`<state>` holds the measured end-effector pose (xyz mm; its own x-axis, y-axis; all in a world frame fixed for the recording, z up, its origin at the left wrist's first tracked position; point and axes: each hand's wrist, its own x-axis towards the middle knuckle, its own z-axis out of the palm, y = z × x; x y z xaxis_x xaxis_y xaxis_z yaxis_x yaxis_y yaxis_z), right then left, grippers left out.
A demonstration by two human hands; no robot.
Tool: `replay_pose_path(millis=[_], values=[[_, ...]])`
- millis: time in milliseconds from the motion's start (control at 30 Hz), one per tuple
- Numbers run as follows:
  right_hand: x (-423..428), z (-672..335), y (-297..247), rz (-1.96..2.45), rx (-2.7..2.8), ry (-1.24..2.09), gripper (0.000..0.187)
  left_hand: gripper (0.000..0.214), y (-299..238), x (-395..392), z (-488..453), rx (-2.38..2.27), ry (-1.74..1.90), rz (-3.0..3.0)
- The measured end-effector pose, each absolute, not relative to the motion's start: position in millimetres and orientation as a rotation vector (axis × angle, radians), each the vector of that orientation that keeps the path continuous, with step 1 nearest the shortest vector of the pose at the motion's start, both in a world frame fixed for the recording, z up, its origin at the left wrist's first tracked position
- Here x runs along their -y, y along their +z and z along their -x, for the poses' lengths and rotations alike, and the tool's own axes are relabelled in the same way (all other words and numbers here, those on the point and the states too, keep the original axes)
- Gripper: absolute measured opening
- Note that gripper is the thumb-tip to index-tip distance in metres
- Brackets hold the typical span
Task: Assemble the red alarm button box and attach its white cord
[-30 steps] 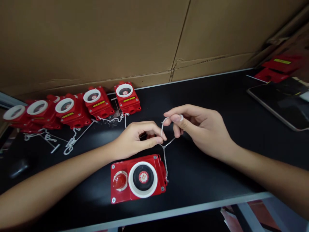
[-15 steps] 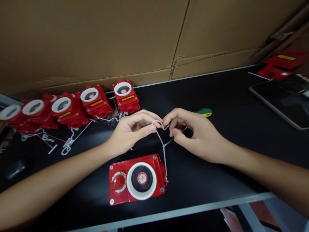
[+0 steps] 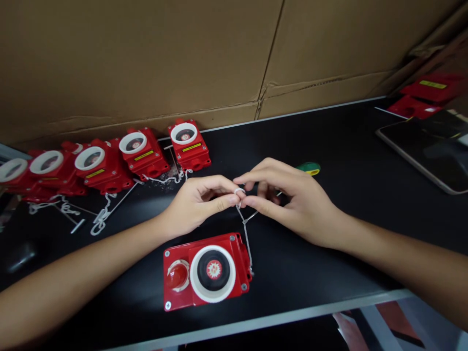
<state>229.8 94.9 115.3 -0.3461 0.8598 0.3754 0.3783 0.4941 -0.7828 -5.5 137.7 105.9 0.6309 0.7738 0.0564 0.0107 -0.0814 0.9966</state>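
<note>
A white cord (image 3: 247, 243) runs up from the right end of a red alarm box (image 3: 185, 258), which lies flat on the black table in front of me. My left hand (image 3: 204, 202) pinches the cord's upper part, a small loop showing at the thumb and forefinger. Close against those fingertips, my right hand (image 3: 292, 200) has its thumb and forefinger at the loop, its other fingers curled. A thin metal rod (image 3: 251, 216) meets the cord below and passes behind my right hand. The box bears a white ring around a black disc and a red dome.
Several similar red alarm boxes (image 3: 189, 146) with white cords and thin rods stand in a row at the back left. A green and yellow handle (image 3: 310, 168) lies beyond my right hand. At the right are a dark tray-like object (image 3: 420, 151) and more red boxes (image 3: 427, 95). Cardboard (image 3: 146, 58) walls the back.
The cord's loop has become smaller and tighter between the fingertips. My right thumb and forefinger have moved left, up to my left fingertips. The alarm box has stayed put.
</note>
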Motion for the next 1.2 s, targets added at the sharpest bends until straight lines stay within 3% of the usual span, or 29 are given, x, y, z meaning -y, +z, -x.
replay_pose_path(millis=[167, 433, 567, 900, 1200], values=[[-95.1, -227.4, 115.4, 0.994, 1.931, 0.663, 0.012, 0.030, 105.3, -138.0, 5.8, -0.679, 0.666, -1.547], [-94.0, -227.7, 116.7, 1.059, 1.816, 0.829, 0.018, 0.028, 100.7, -138.9, 6.2, -0.691, 0.671, -1.567], [-94.0, -227.0, 117.3, 1.088, 1.741, 0.924, 0.020, 0.017, 102.6, -139.2, 7.2, -0.678, 0.635, -1.643], [-101.9, -235.7, 117.3, 1.057, 1.869, 0.591, 0.012, 0.008, 109.3, -140.3, 10.4, -0.616, 0.567, -1.988], [-106.3, -238.6, 115.1, 1.149, 1.881, 0.515, 0.013, 0.008, 109.7, -140.7, 9.8, -0.547, 0.588, -2.092]])
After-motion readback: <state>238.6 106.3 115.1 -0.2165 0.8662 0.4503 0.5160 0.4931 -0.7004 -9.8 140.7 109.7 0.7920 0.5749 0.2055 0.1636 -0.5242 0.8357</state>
